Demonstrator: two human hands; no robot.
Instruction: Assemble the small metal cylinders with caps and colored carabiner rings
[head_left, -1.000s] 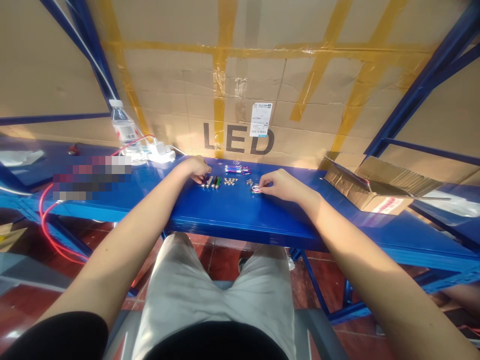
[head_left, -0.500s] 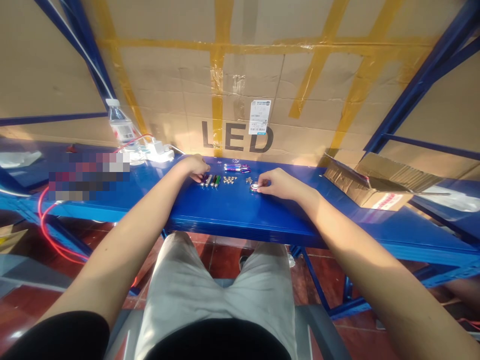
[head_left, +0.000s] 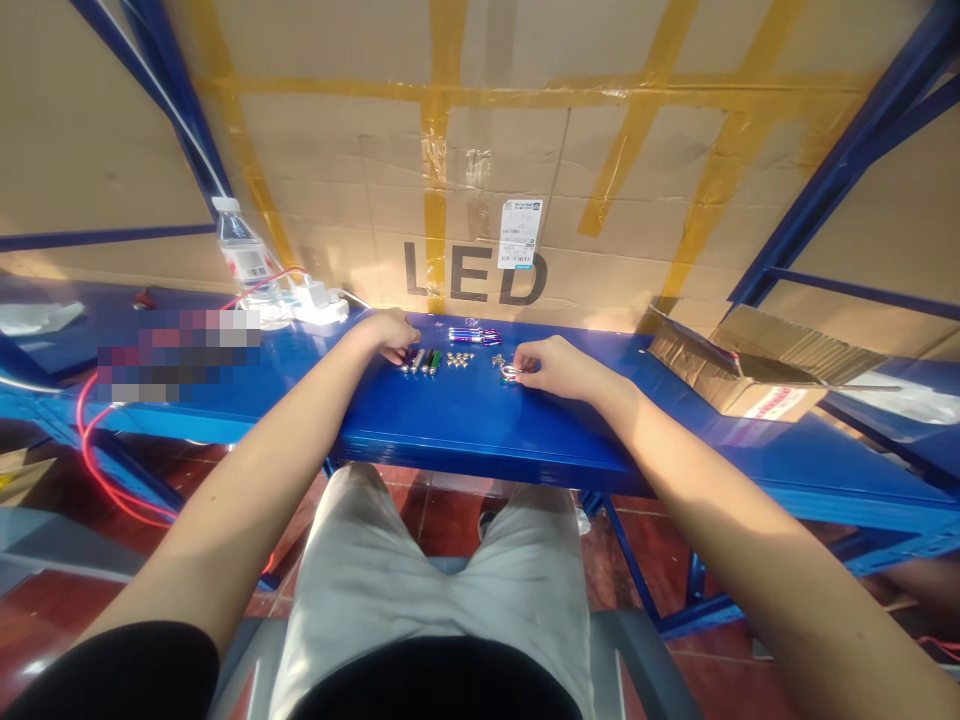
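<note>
a blue table [head_left: 435,425] meets taped cardboard [head_left: 360,190] at twelve o'clock. at eleven, the left hand [head_left: 391,335] curls beside small cylinders [head_left: 426,362], grip unclear; at one, the right hand [head_left: 555,368] pinches shiny rings [head_left: 508,374].

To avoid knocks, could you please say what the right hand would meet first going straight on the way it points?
Probably the rings, right in front of the right hand and seemingly touching it, though depth is unclear.
</note>
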